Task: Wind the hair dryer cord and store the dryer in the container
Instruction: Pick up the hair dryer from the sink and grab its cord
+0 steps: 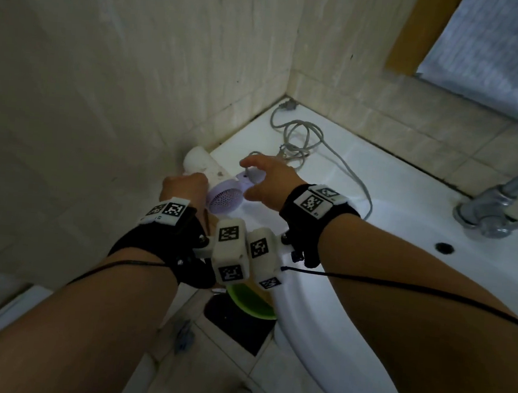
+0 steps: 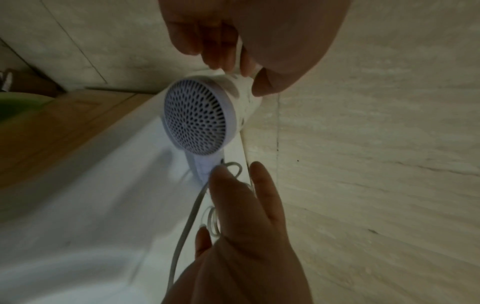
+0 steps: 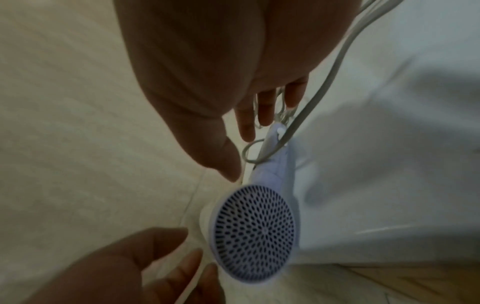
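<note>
A: Where does the hair dryer point(image 1: 212, 179) sit?
B: At the middle of the head view, on the sink point(image 1: 407, 209) ledge's left end, against the tiled wall point(image 1: 104, 88).
A: And the hands?
B: The left hand point(image 1: 186, 187) is on the dryer's barrel, left of the grille. The right hand point(image 1: 268, 178) is over the handle, just right of it.
A: The cord point(image 1: 303, 143)?
B: Above the right hand, looped on the ledge toward the corner; its plug point(image 1: 287, 104) lies in the corner, and one strand runs right and down over the basin edge.
A: Anything else?
B: A faucet point(image 1: 494, 210) at the right edge, a window point(image 1: 499, 45) at upper right, and a bowl point(image 1: 251, 302) on the floor below the wrists.
</note>
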A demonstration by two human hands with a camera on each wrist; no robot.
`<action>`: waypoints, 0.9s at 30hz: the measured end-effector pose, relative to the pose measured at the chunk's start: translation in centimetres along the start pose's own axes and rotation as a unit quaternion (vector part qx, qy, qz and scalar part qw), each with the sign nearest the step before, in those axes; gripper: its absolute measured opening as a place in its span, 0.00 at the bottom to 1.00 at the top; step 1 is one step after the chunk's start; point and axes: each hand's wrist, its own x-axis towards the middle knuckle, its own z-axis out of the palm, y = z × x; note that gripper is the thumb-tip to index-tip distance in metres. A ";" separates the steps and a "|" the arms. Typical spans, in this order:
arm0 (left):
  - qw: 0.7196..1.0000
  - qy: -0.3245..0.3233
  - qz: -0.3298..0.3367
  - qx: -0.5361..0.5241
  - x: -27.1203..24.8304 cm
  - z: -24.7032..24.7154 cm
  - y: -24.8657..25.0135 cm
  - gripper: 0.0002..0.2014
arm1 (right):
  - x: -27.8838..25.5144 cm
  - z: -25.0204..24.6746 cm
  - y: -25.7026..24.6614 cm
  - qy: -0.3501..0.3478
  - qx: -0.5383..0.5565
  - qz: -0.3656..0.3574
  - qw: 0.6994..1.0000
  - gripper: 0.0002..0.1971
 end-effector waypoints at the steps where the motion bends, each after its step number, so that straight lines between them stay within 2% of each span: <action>1: 0.999 -0.003 -0.032 -0.041 0.0 -0.2 -0.2 0.21 | 0.4 0.3 -0.3 -0.012 -0.060 -0.013 0.998 0.33; 4: 0.992 -0.050 -0.070 -0.097 0.0 -0.1 -0.6 0.07 | 0.8 1.1 -0.7 -0.034 -0.237 -0.025 0.971 0.34; 5: 0.989 -0.070 -0.078 -0.104 0.1 0.1 -0.8 0.07 | 0.7 1.3 -0.5 -0.039 -0.265 -0.020 0.963 0.35; 8: 0.978 -0.109 -0.090 -0.153 -0.4 0.1 -0.9 0.14 | 0.7 2.0 0.1 -0.029 -0.259 -0.003 0.965 0.34; 11: 0.967 -0.135 -0.090 -0.197 -0.8 0.2 -1.2 0.08 | 0.6 2.2 -0.1 0.006 -0.259 -0.018 0.966 0.28; 15: 0.961 -0.140 -0.065 -0.231 -1.6 0.9 -1.9 0.08 | 0.2 1.0 0.0 0.036 -0.215 -0.057 0.974 0.20; 17: 0.952 -0.141 -0.067 -0.262 -1.4 1.1 -2.1 0.06 | -0.1 0.1 0.2 0.041 -0.216 -0.069 0.973 0.20; 19: 0.937 -0.163 -0.051 -0.305 -1.4 1.1 -1.6 0.09 | -0.2 -0.8 0.2 0.063 -0.223 -0.081 0.969 0.22; 21: 0.920 -0.205 -0.007 -0.333 -1.8 1.3 -0.5 0.21 | -0.6 -1.7 -0.2 0.103 -0.202 -0.087 0.970 0.25; 23: 0.905 -0.228 0.030 -0.358 -2.4 1.6 0.9 0.37 | -0.9 -2.7 -0.3 0.140 -0.132 -0.083 0.978 0.26; 24: 0.900 -0.236 0.049 -0.363 -2.7 1.8 1.5 0.40 | -1.2 -3.2 -0.3 0.147 -0.082 -0.080 0.982 0.26; 25: 0.899 -0.244 0.072 -0.357 -3.1 2.2 1.8 0.39 | -1.6 -3.8 -0.4 0.152 -0.025 -0.081 0.985 0.26; 27: 0.908 -0.258 0.116 -0.307 -4.0 3.1 2.2 0.32 | -2.6 -5.1 -0.8 0.174 0.066 -0.085 0.979 0.23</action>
